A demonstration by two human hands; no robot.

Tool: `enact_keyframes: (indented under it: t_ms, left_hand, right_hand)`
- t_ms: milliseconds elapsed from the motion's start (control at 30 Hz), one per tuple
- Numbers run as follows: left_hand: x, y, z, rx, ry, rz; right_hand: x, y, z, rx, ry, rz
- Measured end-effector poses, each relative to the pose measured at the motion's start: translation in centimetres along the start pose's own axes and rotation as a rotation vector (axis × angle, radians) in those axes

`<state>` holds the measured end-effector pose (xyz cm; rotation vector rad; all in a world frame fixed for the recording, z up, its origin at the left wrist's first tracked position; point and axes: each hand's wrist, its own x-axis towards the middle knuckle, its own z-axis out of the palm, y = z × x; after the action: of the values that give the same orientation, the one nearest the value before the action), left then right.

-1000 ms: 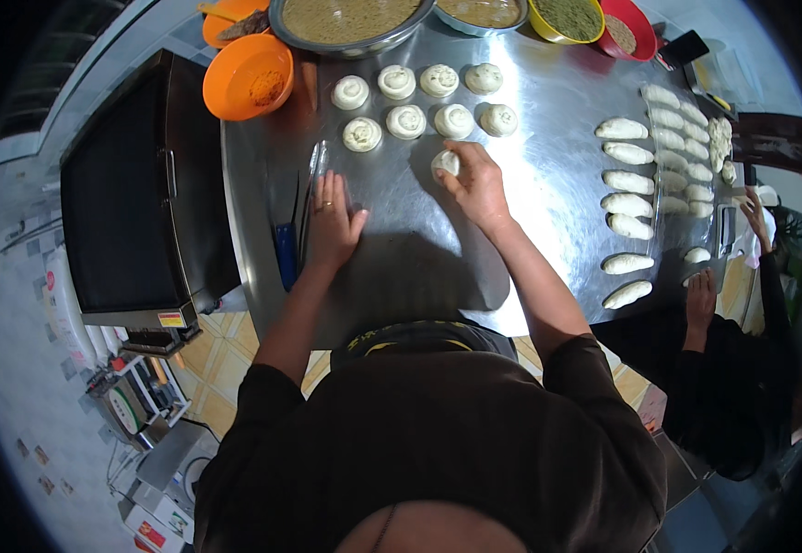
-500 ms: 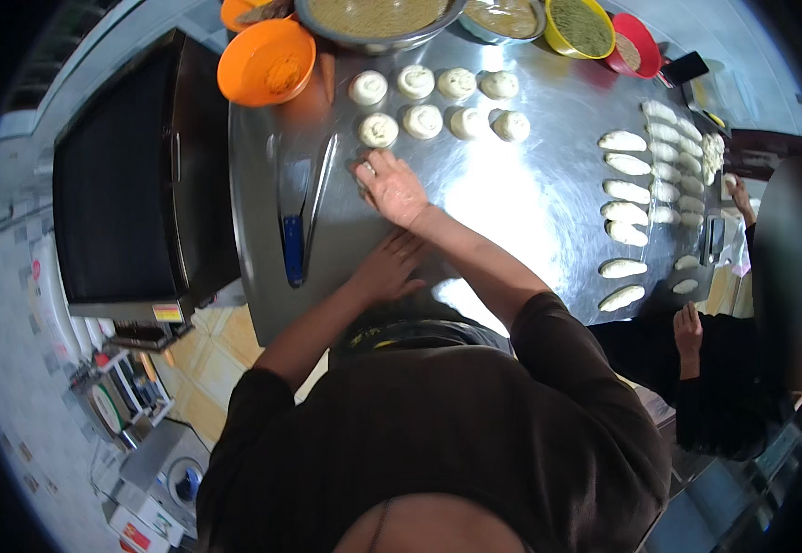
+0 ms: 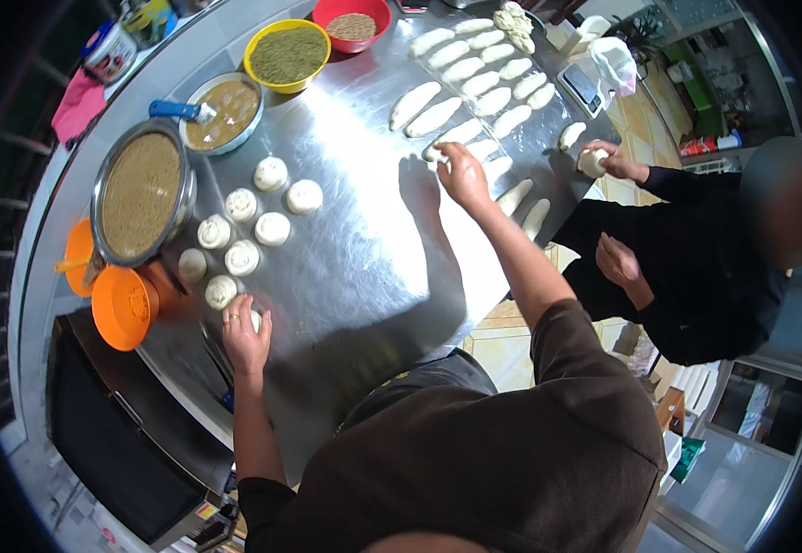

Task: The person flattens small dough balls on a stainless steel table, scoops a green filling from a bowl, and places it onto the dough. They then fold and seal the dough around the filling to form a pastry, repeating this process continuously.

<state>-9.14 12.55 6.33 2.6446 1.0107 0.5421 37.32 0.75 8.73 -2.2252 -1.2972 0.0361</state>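
Several round, spiral-rolled dough buns point(image 3: 242, 258) stand in two slanting rows on the metal table point(image 3: 345, 235), left of centre. At their near end my left hand point(image 3: 247, 343) curls round another pale dough bun point(image 3: 255, 320), mostly hidden by the fingers. My right hand point(image 3: 463, 177) is stretched across the table, thumb and fingers apart, fingertips at the near end of a long dough piece point(image 3: 459, 135). Around it lie several more oblong dough pieces point(image 3: 434, 117), some seemingly under clear film.
A co-worker's hand point(image 3: 618, 161) holds a dough lump at the right edge, near a scale point(image 3: 580, 89). Along the far left stand a basin of brown filling point(image 3: 99, 198), a bowl with a blue-handled brush point(image 3: 173, 109), yellow point(image 3: 253, 69), red point(image 3: 320, 14) and orange bowls point(image 3: 111, 318).
The view has swung to the right. My right hand has left the bun row and reached over to the oblong dough pieces. My left hand has moved to the bun at the row's near end.
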Motion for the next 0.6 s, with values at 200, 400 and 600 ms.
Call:
enact_keyframes:
  t_ms: [200,400,600]
  left_hand:
    - [0.7,-0.7,1.0,0.136,-0.02,0.081]
    - [1.3,-0.7,1.9,0.26,-0.102,0.006]
    - [1.8,1.2,1.0,0.228,-0.117,-0.016]
  right_hand:
    - [9.2,5.0,2.1,-0.141,-0.034,-0.063]
    - [17.4,7.6,6.1,-0.506,-0.275,-0.146]
    - [18.6,5.6,4.1,-0.541,-0.381,-0.088]
